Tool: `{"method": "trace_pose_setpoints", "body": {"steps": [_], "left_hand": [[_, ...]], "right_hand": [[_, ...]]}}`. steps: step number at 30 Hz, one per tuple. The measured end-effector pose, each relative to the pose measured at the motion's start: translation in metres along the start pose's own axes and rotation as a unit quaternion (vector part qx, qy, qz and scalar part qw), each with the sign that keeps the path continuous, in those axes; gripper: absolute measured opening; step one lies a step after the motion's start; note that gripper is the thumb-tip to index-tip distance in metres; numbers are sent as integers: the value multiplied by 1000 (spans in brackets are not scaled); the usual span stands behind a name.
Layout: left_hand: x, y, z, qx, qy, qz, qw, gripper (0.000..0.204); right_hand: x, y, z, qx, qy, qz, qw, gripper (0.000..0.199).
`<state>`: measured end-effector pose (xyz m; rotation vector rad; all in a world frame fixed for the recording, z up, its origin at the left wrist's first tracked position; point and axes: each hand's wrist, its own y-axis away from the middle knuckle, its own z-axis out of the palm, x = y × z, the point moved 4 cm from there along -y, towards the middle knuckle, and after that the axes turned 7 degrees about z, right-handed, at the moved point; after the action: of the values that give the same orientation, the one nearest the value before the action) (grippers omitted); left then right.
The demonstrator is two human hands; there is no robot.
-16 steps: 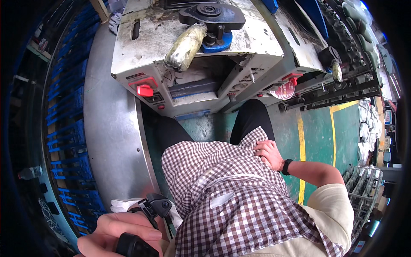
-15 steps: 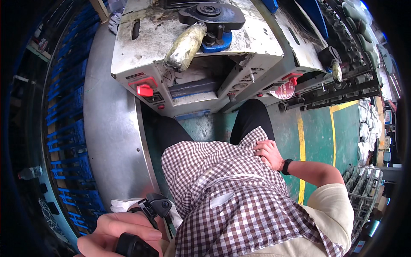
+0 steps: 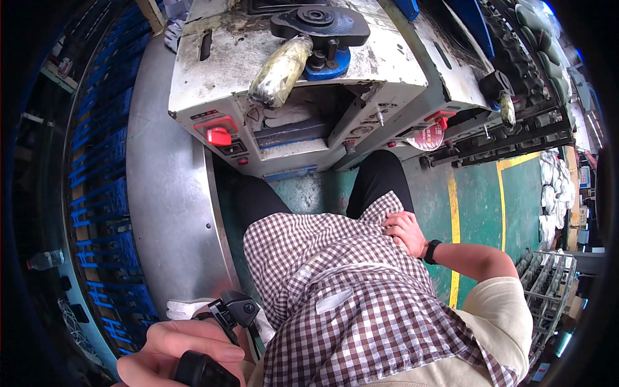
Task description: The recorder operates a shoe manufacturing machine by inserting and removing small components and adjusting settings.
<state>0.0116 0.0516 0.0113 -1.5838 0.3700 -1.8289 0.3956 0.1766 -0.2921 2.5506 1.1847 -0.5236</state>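
Observation:
My left hand (image 3: 173, 345) is raised at the lower left, very near the camera. Its fingers are curled about a black rounded device (image 3: 203, 370), which the lower edge partly cuts off. Just behind it are a small black camera (image 3: 240, 308) on a strap and a piece of white cloth or glove (image 3: 186, 309). My right hand (image 3: 404, 229) rests on the brown-and-white checked apron (image 3: 348, 290) over my right thigh, fingers laid on the fabric with nothing visible in them. A dark band circles that wrist.
Ahead stands a worn white machine (image 3: 213, 71) with a red switch (image 3: 218, 136) and a plastic-wrapped handle (image 3: 280, 71). A metal bench (image 3: 167, 168) runs along my left, beside blue racks (image 3: 106, 193). Yellow lines mark the green floor at right, near a wire cart (image 3: 548, 284).

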Motion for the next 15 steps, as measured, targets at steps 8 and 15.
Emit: {"method": "trace_pose_setpoints", "body": {"steps": [8, 15], "left_hand": [[1, -3, 5, 1, -38, 50, 998, 39], [0, -3, 7, 1, -22, 1, 1000, 38]], "right_hand": [[0, 0, 0, 0, 1, -3, 1000, 23], [-2, 0, -1, 0, 9, -5, 1000, 24]]}}
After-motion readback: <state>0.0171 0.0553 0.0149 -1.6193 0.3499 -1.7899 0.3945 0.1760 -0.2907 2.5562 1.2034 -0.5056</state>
